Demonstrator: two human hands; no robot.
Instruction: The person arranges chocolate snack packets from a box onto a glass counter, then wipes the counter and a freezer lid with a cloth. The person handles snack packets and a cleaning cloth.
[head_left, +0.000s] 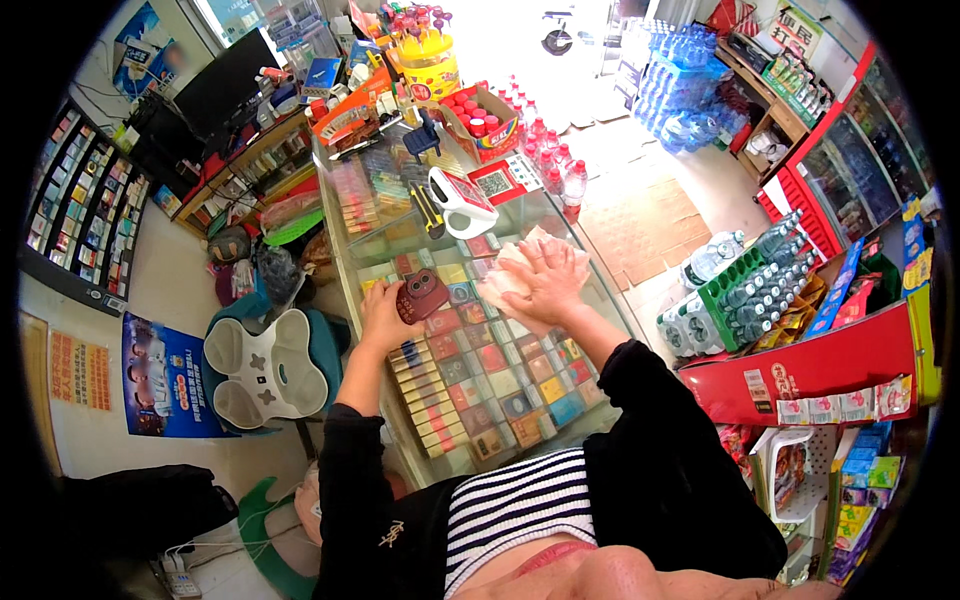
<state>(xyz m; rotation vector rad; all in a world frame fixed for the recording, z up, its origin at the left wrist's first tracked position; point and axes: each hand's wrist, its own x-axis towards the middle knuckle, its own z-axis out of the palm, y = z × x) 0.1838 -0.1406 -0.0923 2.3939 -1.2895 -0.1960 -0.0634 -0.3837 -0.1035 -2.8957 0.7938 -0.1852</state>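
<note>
My left hand (386, 318) is at the left part of the glass counter (512, 215), its fingers and thumb at the lower edge of a dark red phone (423, 295) with large round lenses. To its right, my right hand (550, 285) presses a crumpled pale cloth (497, 287) down on the glass, holding it under the fingers and palm. Through the glass show rows of small coloured packs (470, 365). Just beyond the hands stands a white payment device (462, 203), close to a black and yellow tool (427, 212).
On the counter's far part are a code sign (492, 184), a box of red-capped bottles (480, 122) and a yellow lollipop tub (427, 65). Red-capped drink bottles (574, 188) line its right side. Bottled water packs (735, 300) stand at right. A white and teal chair (265, 368) is at left.
</note>
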